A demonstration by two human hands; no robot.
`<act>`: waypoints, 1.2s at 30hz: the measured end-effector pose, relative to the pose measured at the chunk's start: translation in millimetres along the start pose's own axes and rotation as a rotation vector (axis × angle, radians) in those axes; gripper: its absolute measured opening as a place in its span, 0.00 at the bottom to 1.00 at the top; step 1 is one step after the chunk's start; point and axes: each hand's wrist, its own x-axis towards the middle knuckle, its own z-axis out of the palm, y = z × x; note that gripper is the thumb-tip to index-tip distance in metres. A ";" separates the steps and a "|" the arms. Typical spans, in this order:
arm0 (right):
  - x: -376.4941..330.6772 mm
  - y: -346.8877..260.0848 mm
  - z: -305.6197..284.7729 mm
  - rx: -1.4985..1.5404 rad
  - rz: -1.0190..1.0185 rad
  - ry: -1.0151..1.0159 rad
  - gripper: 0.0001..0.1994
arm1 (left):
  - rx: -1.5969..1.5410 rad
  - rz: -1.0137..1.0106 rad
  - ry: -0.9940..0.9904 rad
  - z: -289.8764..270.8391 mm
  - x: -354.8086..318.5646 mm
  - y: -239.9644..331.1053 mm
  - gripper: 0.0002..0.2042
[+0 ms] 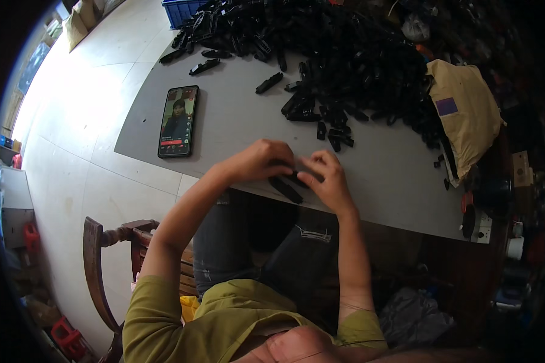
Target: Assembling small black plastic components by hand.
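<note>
Near the table's front edge, my left hand [271, 160] is closed with bent fingers on a small black plastic part [294, 176]. My right hand [324, 175] is close beside it, thumb at the part's right end. Its fingers are bent and smeared by motion, so their hold is unclear. A longer black plastic piece [286, 190] lies at the table edge just below my hands. Beyond them, loose black plastic parts [334, 130] lie scattered in front of a large heap of similar parts [345, 57]. My left fingers hide much of the held part.
A phone [178, 122] with a lit screen lies on the grey table [236, 115] at the left. A beige sack [466, 115] stands at the right beside the heap. At the back is a blue crate [180, 12]. A wooden chair [97, 266] is at lower left.
</note>
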 end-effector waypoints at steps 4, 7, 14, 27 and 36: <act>36.4 -1.3 8.3 -0.186 0.234 0.268 0.13 | 0.205 -0.263 0.352 5.1 37.8 0.6 0.12; 58.0 5.3 17.0 -0.704 0.137 0.295 0.02 | 0.573 -0.250 0.503 12.9 53.4 -14.1 0.13; 21.0 -10.2 11.6 0.045 0.212 0.367 0.15 | 0.479 -0.267 0.289 11.7 16.7 -3.7 0.13; -20.5 2.9 4.9 -0.232 0.120 0.352 0.09 | 0.431 -0.069 0.074 6.2 12.8 20.4 0.19; -23.2 -8.3 10.9 -0.195 -0.021 0.245 0.14 | 0.219 -0.066 -0.003 17.6 7.4 10.3 0.14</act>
